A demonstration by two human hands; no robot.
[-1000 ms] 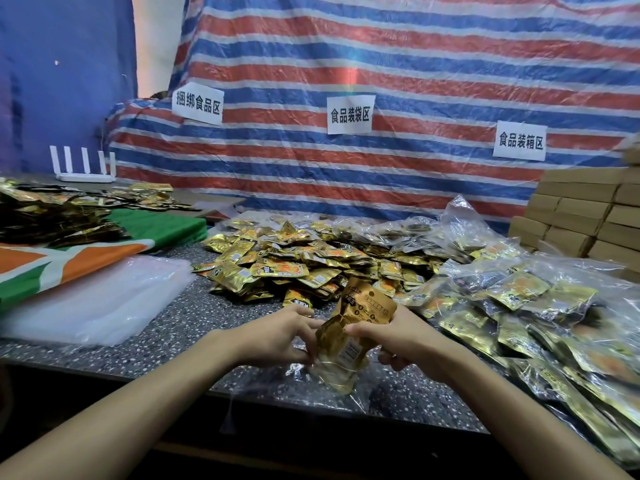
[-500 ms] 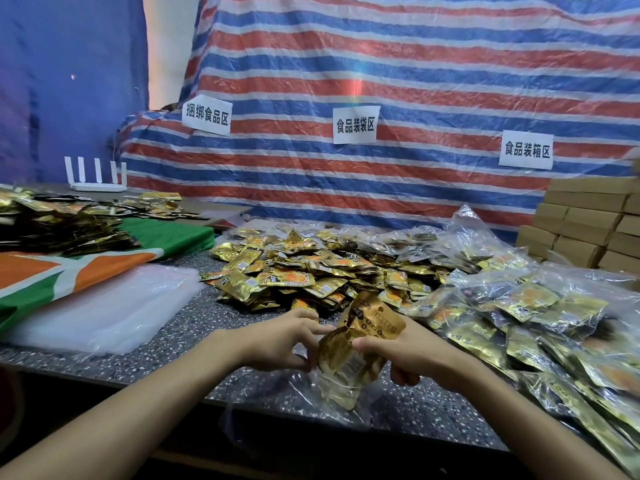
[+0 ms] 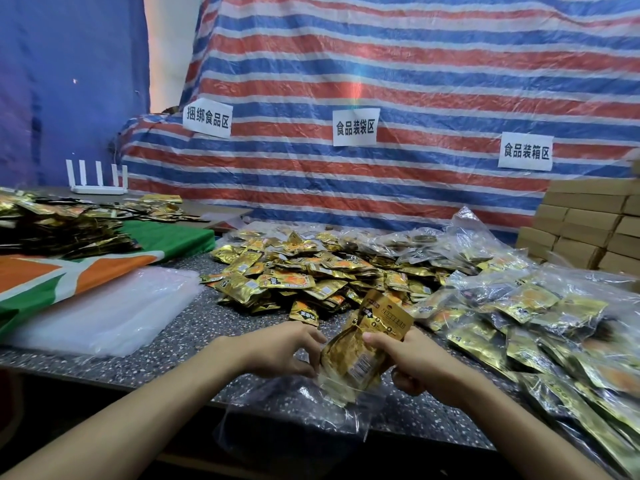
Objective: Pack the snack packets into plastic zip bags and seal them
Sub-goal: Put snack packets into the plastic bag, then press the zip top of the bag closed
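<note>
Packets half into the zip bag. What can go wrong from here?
1. The gold packets pinched by the right hand stick well above the clear zip bag. If they are left proud, they may block the zip seal.
2. The bag appears to sag past the front edge of the table. If the left hand loses the bag mouth, bag and packets may drop off.

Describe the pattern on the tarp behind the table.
The tarp has red, blue and white stripes; head view.

Left hand [image 3: 273,349] fingers [image 3: 306,336] partly behind the snack packets [image 3: 360,355]; cardboard boxes [image 3: 588,216] and filled bags [image 3: 554,323] beyond the right edge.
</note>
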